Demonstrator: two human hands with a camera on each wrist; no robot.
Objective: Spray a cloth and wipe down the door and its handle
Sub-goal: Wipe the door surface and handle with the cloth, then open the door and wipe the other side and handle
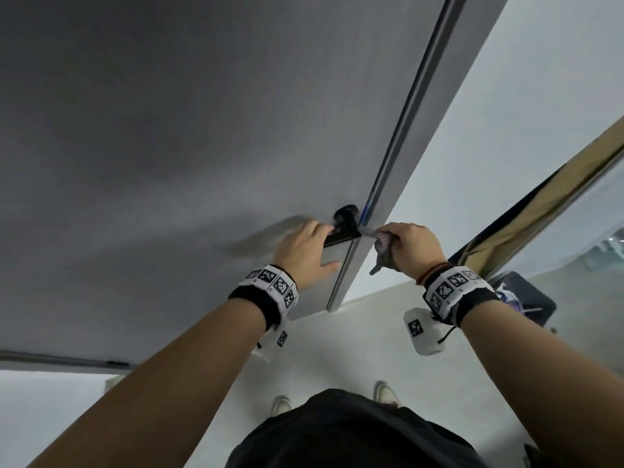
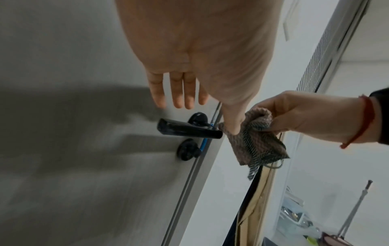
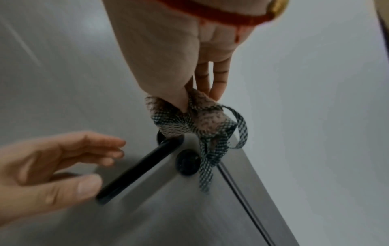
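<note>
Two hands are up at the door (image 1: pixel 169 130), both close to the handle (image 2: pixel 187 129). Your right hand (image 1: pixel 413 248) pinches the cloth (image 2: pixel 254 139) between thumb and fingers; the bunched part sits in the fingertips and the rest hangs below the hand, with a checkered strip trailing lowest. In the right wrist view the cloth (image 3: pixel 189 119) lies at the pivot end of the handle (image 3: pixel 139 168), over the upper round mount; whether it touches the metal cannot be told.

Your left hand (image 1: pixel 304 255) is spread, fingers straight and loosely apart, holding nothing. It hovers over the free end of the handle, thumb below the bar and fingers above it in the right wrist view; contact cannot be confirmed because of blur.

The handle is a black bar, roughly level, near the right edge of the grey door. A second round black fitting (image 2: pixel 187 152) sits just under it. A blue mark (image 2: pixel 203 144) shows on the door edge beside these fittings.

Right of the door: white wall (image 1: pixel 506 113). Far right, low: a clear bin (image 2: pixel 294 214) holding small items, too blurred to name.
</note>
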